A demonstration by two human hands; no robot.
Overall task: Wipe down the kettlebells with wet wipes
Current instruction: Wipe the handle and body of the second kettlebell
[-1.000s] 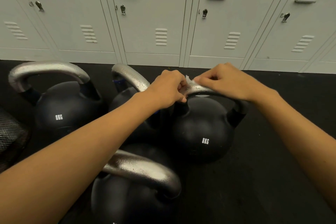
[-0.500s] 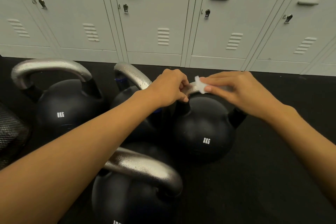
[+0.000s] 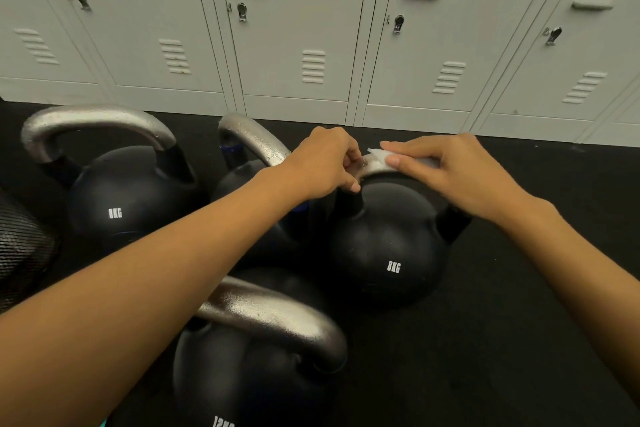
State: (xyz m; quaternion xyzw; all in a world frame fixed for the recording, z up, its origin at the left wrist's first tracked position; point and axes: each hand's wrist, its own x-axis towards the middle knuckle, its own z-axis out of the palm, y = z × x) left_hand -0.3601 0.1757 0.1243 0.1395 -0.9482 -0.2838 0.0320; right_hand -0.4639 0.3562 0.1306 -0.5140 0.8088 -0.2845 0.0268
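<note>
Several black kettlebells with silver handles stand on the dark floor. The right kettlebell (image 3: 388,246), marked 8KG, is the one under my hands. My left hand (image 3: 322,163) grips the left end of its handle, fingers curled round the metal. My right hand (image 3: 450,173) lies over the top of the handle and holds a white wet wipe (image 3: 379,155) pressed against it between thumb and fingers. Most of the handle is hidden beneath both hands.
Another 8KG kettlebell (image 3: 121,198) stands at the left, one (image 3: 249,163) sits behind my left forearm, and a larger one (image 3: 249,367) is nearest to me. Grey lockers (image 3: 311,28) line the back. A dark mesh object (image 3: 20,253) sits at the left edge.
My right hand has slid the wipe back and forth along the handle, ending near the left part of it. My left hand has kept its grip.
</note>
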